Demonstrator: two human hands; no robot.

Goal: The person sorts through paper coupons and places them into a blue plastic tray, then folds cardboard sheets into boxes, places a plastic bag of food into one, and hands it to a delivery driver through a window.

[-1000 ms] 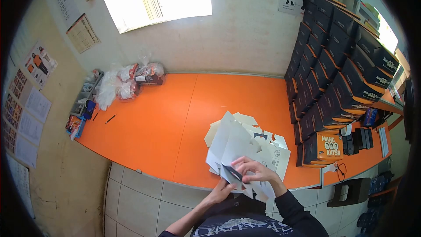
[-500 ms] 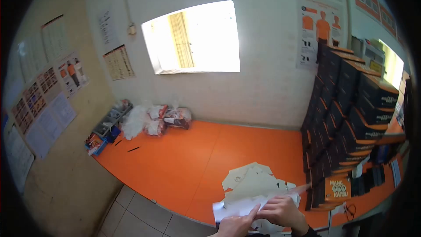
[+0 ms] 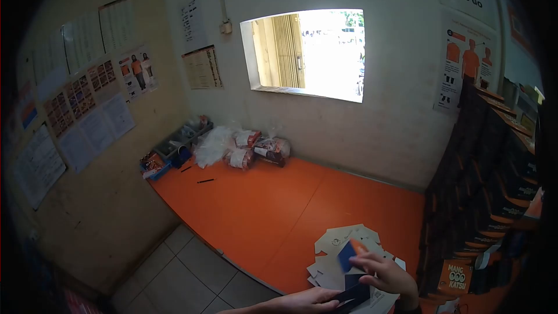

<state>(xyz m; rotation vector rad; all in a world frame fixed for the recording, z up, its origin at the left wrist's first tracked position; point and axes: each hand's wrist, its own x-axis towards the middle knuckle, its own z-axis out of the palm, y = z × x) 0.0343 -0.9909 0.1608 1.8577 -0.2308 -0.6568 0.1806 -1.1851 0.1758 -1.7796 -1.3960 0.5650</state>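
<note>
Facing the orange table (image 3: 256, 209), I am seeing a blue bin (image 3: 158, 170) of packets sitting at its left end, with a grey tray (image 3: 168, 150) just behind. A black pen (image 3: 205, 181) is lying in front of the bagged packs (image 3: 272, 151), which are resting near the wall. Farther right, my left hand (image 3: 311, 300) is clamping the left side of a dark carton (image 3: 353, 296) between thumb and fingers. The carton is sitting between my hands, above a pile of flat pale cartons (image 3: 329, 259); a blurred blue-and-orange panel (image 3: 347, 257) is showing just beyond it. My right hand (image 3: 388, 273) is hanging over the carton's right side, fingers slightly apart, their tips right beside that panel; I cannot tell whether they are pinching anything. At far right, stacked black boxes (image 3: 485, 197) are towering, an orange-faced MANG KATSU box (image 3: 455, 277) sitting low among them.
</note>
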